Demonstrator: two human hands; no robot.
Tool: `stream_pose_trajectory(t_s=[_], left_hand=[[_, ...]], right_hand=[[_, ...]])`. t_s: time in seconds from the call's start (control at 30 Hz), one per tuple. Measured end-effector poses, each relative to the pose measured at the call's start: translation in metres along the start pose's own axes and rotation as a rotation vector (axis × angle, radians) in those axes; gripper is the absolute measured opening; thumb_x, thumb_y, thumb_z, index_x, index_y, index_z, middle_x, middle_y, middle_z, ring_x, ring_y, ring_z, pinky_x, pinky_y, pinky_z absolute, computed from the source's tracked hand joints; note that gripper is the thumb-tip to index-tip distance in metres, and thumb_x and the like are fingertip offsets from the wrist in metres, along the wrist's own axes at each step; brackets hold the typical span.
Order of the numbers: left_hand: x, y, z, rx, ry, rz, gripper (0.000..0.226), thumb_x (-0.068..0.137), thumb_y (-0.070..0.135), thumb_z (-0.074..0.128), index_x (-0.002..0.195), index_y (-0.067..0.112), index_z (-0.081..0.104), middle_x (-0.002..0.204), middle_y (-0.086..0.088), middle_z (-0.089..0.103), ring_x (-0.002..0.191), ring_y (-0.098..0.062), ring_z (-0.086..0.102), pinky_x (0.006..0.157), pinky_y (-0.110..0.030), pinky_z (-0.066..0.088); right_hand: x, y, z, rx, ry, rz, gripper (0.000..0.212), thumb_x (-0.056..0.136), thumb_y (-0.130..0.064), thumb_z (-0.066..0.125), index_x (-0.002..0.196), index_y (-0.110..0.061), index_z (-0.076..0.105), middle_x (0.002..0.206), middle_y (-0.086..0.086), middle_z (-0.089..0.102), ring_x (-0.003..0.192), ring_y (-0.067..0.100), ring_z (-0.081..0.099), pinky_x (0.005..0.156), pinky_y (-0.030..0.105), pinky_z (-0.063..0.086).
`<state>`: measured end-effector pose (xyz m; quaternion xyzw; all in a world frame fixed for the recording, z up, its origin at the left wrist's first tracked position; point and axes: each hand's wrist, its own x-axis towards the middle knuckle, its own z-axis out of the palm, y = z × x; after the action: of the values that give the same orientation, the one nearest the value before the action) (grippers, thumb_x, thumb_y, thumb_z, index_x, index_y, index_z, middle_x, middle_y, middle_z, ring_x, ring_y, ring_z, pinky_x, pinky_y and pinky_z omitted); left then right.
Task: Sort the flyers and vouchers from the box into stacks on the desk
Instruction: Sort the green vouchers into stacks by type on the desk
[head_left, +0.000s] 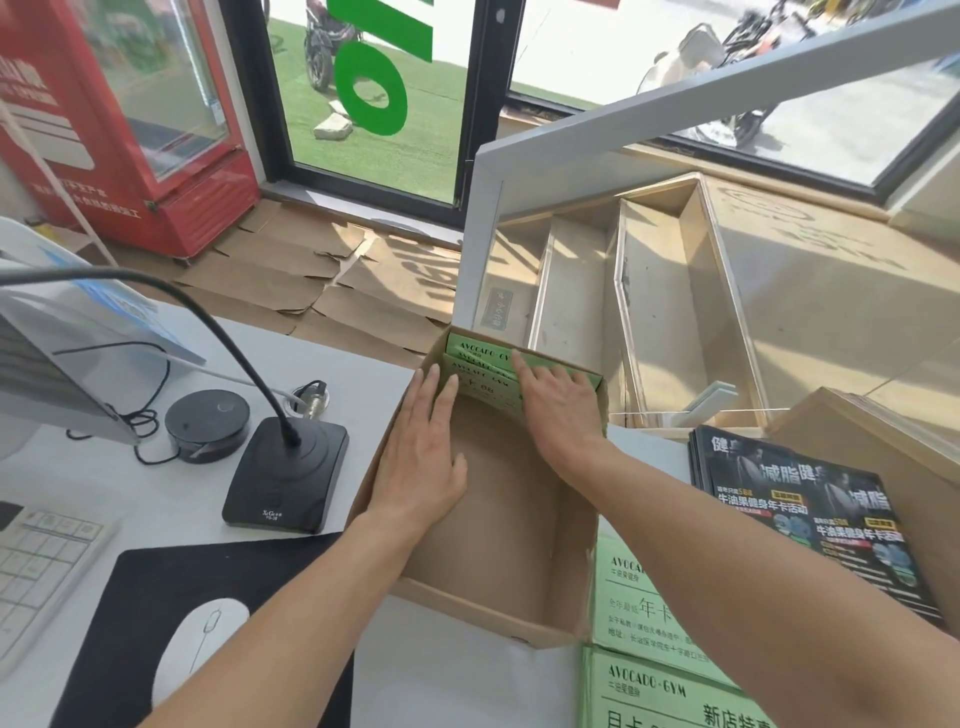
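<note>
While both our hands reach into the cardboard box (498, 525), the left hand (423, 462) lies flat, fingers straight, on the green vouchers (480, 371). R hand (558, 402) also flat on them, gripping nothing.

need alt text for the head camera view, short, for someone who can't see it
Both hands reach into an open brown cardboard box on a white desk: the left hand lies flat inside, the right hand rests on pale green paper vouchers at its far end. Green voucher stacks and dark flyers lie to the right.

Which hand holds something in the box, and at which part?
Neither plainly: right hand lies on the green paper vouchers, left hand flat beside them.
</note>
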<state>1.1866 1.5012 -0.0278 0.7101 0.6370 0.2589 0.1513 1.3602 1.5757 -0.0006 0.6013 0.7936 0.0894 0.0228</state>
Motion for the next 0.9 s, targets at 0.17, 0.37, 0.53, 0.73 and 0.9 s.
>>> stream_pose_trajectory(t_s=[0.17, 0.37, 0.53, 0.73, 0.9], left_hand=[[0.001, 0.001, 0.000, 0.001, -0.003, -0.004, 0.088, 0.090, 0.019, 0.063, 0.161, 0.020, 0.011, 0.169, 0.000, -0.001, 0.155, -0.013, -0.011, 0.124, -0.029, 0.002], [0.000, -0.002, 0.002, -0.007, -0.015, 0.001, 0.086, 0.090, 0.021, 0.065, 0.160, 0.020, 0.015, 0.169, -0.001, 0.002, 0.155, -0.013, -0.009, 0.126, -0.033, 0.006], [0.001, -0.004, 0.004, -0.008, -0.040, 0.008, 0.086, 0.088, 0.024, 0.066, 0.159, 0.019, 0.018, 0.168, -0.001, 0.005, 0.155, -0.014, -0.008, 0.127, -0.038, 0.011], [0.000, -0.005, 0.004, -0.014, -0.034, 0.013, 0.085, 0.088, 0.024, 0.068, 0.158, 0.017, 0.021, 0.168, -0.002, 0.008, 0.155, -0.015, -0.006, 0.125, -0.031, 0.004], [0.000, -0.006, 0.005, -0.023, 0.002, 0.018, 0.082, 0.090, 0.025, 0.066, 0.158, 0.018, 0.021, 0.168, -0.001, 0.010, 0.155, -0.014, -0.004, 0.121, -0.024, -0.002]], right_hand=[[0.006, 0.007, 0.011, 0.010, 0.024, 0.046, 0.079, 0.093, -0.004, 0.051, 0.160, -0.021, 0.011, 0.112, 0.005, 0.065, 0.109, 0.029, 0.057, 0.094, 0.043, 0.044], [0.007, 0.010, 0.009, -0.003, 0.027, 0.013, 0.081, 0.092, -0.006, 0.054, 0.160, -0.020, 0.012, 0.121, 0.007, 0.064, 0.116, 0.030, 0.054, 0.094, 0.043, 0.043], [0.006, 0.009, 0.011, -0.001, 0.022, -0.004, 0.083, 0.092, -0.002, 0.051, 0.160, -0.022, 0.010, 0.119, 0.005, 0.062, 0.115, 0.029, 0.053, 0.098, 0.044, 0.042], [0.014, 0.003, 0.013, 0.195, 0.000, 0.115, 0.069, 0.091, -0.003, 0.053, 0.152, -0.027, 0.034, 0.125, 0.004, 0.056, 0.120, 0.028, 0.047, 0.099, 0.041, 0.040], [0.017, 0.000, 0.011, 0.089, 0.004, 0.132, 0.036, 0.081, -0.012, 0.066, 0.115, -0.023, 0.064, 0.115, 0.005, 0.051, 0.109, 0.027, 0.044, 0.095, 0.039, 0.038]])
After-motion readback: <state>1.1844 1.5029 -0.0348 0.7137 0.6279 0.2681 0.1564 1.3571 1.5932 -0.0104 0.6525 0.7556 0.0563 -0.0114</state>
